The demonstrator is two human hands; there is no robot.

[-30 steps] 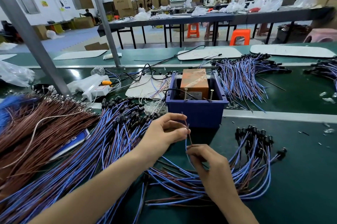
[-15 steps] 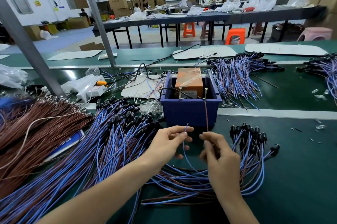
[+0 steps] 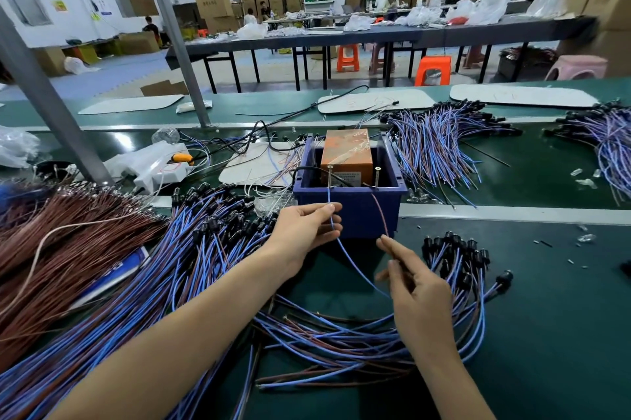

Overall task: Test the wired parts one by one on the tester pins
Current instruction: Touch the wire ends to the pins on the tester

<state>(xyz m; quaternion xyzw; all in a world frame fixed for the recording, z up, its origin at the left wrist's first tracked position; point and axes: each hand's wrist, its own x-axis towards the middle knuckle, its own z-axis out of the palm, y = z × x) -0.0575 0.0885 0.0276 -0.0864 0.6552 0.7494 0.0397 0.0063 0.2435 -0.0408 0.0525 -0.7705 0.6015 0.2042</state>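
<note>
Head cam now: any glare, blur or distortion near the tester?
Head view: wide-angle bowing, grey post leans and bench edges curve; ceiling-light glare on the green belt left of the blue bin; right hand slightly motion-blurred, left hand and pins sharp.

Blue wire [image 3: 355,269] at left pin [image 3: 330,175], brown wire [image 3: 380,214] near right pin [image 3: 377,177]

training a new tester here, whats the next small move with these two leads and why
Probably lift the right hand slightly so the brown wire tip meets the right pin: the left hand holds the blue wire up at the left pin, but the brown tip seems to stop just below its pin.
</note>
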